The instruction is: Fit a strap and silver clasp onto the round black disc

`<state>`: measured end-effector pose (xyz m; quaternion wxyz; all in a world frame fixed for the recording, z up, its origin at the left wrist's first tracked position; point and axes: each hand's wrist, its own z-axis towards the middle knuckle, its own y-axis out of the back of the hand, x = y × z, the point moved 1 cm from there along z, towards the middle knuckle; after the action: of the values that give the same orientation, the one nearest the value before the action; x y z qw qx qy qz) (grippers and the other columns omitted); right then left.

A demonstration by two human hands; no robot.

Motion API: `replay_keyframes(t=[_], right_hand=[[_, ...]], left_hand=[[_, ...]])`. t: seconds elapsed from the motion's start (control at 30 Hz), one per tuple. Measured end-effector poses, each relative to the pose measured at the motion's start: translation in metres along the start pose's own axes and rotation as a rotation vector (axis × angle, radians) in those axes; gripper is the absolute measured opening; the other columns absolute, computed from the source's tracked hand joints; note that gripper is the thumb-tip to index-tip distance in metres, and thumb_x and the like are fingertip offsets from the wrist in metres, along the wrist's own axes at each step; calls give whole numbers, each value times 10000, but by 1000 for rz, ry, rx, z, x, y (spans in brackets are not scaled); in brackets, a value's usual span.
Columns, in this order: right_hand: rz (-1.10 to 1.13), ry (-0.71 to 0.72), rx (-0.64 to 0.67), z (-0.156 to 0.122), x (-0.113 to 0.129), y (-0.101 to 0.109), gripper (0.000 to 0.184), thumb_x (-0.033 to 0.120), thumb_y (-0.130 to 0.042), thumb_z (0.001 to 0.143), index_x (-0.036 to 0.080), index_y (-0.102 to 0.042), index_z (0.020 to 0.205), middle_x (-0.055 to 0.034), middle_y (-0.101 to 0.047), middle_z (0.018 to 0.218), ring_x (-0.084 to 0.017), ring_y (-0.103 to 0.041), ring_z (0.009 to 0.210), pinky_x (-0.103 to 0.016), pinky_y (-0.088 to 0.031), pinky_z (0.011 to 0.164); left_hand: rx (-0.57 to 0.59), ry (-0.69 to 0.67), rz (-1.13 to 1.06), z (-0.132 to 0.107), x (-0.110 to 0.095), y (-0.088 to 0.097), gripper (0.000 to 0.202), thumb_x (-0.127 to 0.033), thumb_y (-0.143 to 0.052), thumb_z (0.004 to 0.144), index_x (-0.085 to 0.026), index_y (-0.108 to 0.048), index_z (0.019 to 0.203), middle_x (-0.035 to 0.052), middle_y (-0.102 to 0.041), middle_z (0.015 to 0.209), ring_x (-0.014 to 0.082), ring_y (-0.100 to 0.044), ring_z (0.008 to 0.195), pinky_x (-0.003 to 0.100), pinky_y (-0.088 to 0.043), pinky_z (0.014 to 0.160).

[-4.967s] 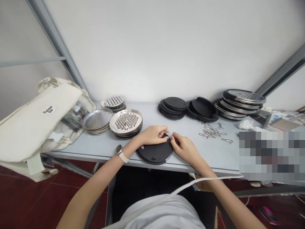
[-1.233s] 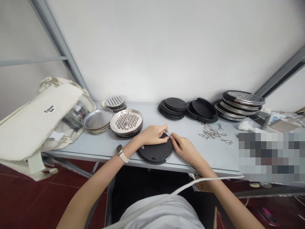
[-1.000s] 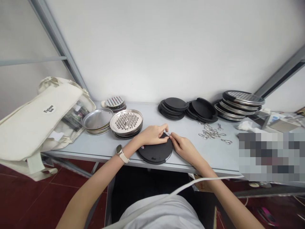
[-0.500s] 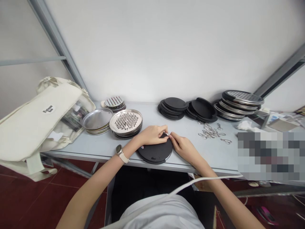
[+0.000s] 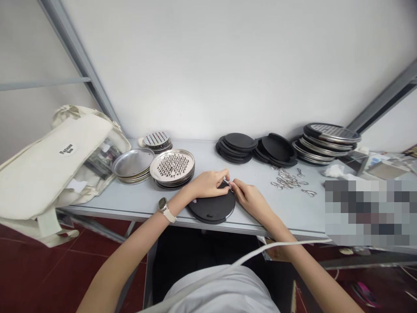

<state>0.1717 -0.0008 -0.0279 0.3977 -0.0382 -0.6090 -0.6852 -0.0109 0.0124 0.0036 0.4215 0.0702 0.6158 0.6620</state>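
Note:
A black round disc [image 5: 213, 208] with a small slot lies at the table's front edge, under my left hand [image 5: 210, 184]. That hand's thumb and index finger close around a small metal wire clip [image 5: 227, 182] above the disc's upper right rim. The fingertips of my right hand [image 5: 249, 196] pinch the other end of the same clip, where a small loop shows. Several similar loose wire clips [image 5: 286, 179] lie in a pile to the right. Whether the clip passes through the disc is hidden by my fingers.
Left stand stacks of metal grater discs [image 5: 172, 166], plain metal discs [image 5: 133, 162] and smaller graters [image 5: 156, 139]. Black discs [image 5: 239, 141] and black trays [image 5: 278, 148] sit behind. A tall stack of rimmed discs [image 5: 329, 143] and a cream bag [image 5: 48, 169] flank the table [image 5: 130, 201].
My right fingertips have shifted slightly, and more of the clip with its small loop now shows between my hands. The disc and left hand stay nearly in place.

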Motion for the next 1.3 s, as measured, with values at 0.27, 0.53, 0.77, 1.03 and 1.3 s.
replay_keyframes(t=[0.27, 0.53, 0.77, 1.03, 1.3], right_hand=[[9, 8, -15, -3, 0, 2, 280, 358, -320, 958, 230, -423, 732, 17, -504, 565, -147, -447, 486, -237, -282, 532], [12, 13, -12, -3, -1, 2, 267, 342, -319, 959, 229, -424, 742, 12, -514, 582, -149, -458, 495, -240, -284, 539], [10, 22, -40, -3, 0, 2, 282, 344, -322, 957, 228, -423, 721, 15, -501, 569, -146, -441, 483, -240, -280, 536], [-5, 18, -69, -5, 1, 2, 276, 345, -348, 947, 223, -431, 713, 20, -498, 556, -131, -425, 471, -229, -282, 518], [-15, 18, -83, -6, 3, 4, 286, 351, -347, 943, 220, -436, 706, 11, -513, 562, -129, -426, 464, -229, -290, 502]], left_hand=[[-17, 19, -5, 0, -1, -1, 285, -344, -552, 821, -210, -447, 1050, -83, -456, 589, 114, -472, 537, 220, -320, 539], [-12, 36, -24, 0, -1, -1, 202, -354, -561, 824, -204, -507, 947, -70, -487, 602, 104, -473, 543, 213, -310, 534], [-3, 22, -69, 1, 1, 0, 190, -358, -561, 826, -200, -538, 928, -73, -491, 607, 91, -467, 548, 205, -326, 556], [6, 13, -123, 1, 1, 1, 177, -354, -557, 824, -193, -541, 895, -77, -482, 596, 83, -453, 541, 205, -321, 555], [19, 17, -144, 1, 0, 2, 169, -348, -551, 819, -196, -537, 893, -82, -471, 588, 81, -449, 536, 206, -323, 555]])
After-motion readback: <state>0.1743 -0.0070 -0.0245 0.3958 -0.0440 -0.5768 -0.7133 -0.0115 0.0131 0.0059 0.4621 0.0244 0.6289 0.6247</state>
